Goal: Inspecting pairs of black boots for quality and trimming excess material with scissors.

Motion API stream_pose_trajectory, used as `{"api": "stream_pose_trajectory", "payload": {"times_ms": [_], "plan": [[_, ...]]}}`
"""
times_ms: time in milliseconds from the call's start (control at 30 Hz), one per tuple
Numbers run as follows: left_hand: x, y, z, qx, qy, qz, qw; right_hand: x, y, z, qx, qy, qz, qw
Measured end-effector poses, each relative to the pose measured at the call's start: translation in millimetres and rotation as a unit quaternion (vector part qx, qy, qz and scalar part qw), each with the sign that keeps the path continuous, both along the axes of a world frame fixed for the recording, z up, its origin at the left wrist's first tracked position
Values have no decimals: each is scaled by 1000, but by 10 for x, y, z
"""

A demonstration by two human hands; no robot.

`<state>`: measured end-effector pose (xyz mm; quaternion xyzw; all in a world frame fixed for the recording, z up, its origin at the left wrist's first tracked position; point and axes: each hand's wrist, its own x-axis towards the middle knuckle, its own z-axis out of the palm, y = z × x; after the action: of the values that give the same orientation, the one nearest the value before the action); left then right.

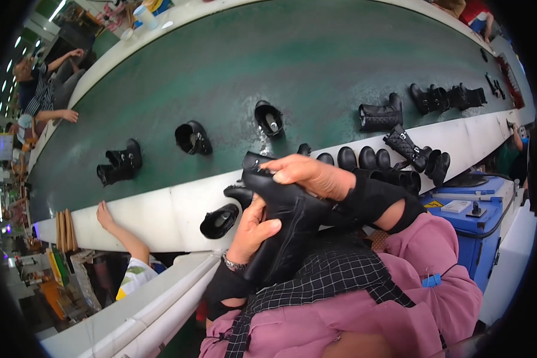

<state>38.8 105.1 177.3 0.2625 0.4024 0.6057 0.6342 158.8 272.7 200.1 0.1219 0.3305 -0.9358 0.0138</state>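
Hands work one black boot held close above the lap, at the near white edge of the green conveyor belt; left hand wraps its shaft, fingers curled tight; right hand presses flat-fingered over the top, seemingly mid-inspection; turning it next wants a firm grip.

Boots dot the belt, gaps between.

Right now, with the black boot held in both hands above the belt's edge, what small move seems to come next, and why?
Probably a small turn of the black boot in the grip. The left hand wraps its shaft from below and the right hand presses on its top edge, so it is held close to the body, apart from the white ledge and the green belt where other boots stand.
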Motion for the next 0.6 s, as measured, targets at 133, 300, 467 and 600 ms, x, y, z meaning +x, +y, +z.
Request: {"api": "stream_pose_trajectory", "payload": {"times_ms": [133,300,467,600], "plan": [[-186,-189,-46,34,140,-83,986,136,-64,52,54,-62,-42,996],[113,-414,-126,24,294,-52,954,183,-641,-114,174,-107,-136,970],[683,-734,-447,-108,197,176,958,312,-1069,-700,244,-76,-80,964],[883,-1081,-814,-166,149,205,953,798,-970,-1238,594,-105,93,792]]}}
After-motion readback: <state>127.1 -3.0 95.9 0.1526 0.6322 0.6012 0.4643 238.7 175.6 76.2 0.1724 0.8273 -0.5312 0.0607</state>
